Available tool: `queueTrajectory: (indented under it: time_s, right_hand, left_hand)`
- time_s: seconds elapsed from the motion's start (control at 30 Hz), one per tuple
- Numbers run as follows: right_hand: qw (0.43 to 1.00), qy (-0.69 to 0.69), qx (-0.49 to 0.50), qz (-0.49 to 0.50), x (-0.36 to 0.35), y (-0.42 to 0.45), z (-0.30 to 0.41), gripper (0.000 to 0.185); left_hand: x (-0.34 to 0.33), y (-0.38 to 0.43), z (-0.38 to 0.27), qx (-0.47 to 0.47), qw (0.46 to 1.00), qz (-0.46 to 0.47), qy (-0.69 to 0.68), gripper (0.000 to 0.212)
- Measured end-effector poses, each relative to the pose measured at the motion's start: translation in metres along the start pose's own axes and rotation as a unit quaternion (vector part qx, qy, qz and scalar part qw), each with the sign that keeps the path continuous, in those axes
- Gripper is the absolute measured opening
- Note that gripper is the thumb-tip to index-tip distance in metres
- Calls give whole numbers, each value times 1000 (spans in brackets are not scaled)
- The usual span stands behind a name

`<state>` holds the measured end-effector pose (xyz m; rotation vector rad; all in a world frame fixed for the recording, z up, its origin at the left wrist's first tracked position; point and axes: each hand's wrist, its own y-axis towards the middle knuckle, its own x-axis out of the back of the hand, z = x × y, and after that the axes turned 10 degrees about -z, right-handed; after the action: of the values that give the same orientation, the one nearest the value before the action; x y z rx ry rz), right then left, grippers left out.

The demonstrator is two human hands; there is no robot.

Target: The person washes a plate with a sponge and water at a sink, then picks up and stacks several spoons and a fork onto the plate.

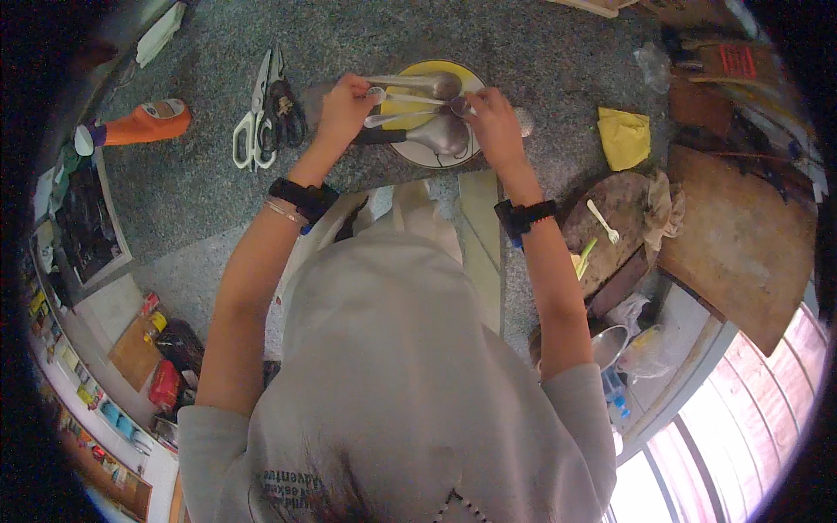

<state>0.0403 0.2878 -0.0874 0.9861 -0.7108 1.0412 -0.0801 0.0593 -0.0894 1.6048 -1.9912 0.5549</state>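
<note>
A yellow and white plate (435,159) lies on the speckled counter before me. On it rest a large metal spoon (435,84) and a round metal ladle (441,135) with a black handle. Between them is a smaller spoon (399,119). My left hand (344,108) pinches one end of a slim spoon (418,99) above the plate's left side. At the right side my right hand (495,121) has its fingers on the other end of that spoon. A whitish dotted object (524,122) shows partly beside my right hand.
White-handled kitchen scissors (254,134) and a dark-handled tool (285,111) lie left of the plate. Farther left is an orange bottle (147,124). A folded yellow cloth (624,138) lies right, near a round wooden board (598,196) bearing a small white fork (603,221).
</note>
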Motion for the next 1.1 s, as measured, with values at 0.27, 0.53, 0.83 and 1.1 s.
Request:
queueTrajectory:
  time_s: [0.27,0.53,0.83,1.1]
  right_hand:
    - [1000,-15,-2,18,0,3,3,34]
    - [1000,-14,17,15,1,7,-1,24]
    - [999,-28,8,-27,1,1,3,21]
    - [999,-24,21,14,2,14,-11,14]
  left_hand:
    - [-1,0,9,-43,998,43,-3,24]
    - [25,-3,-22,-136,987,79,-43,10]
    - [19,-10,-6,-208,976,60,-18,9]
    - [11,-10,0,-76,991,102,-34,18]
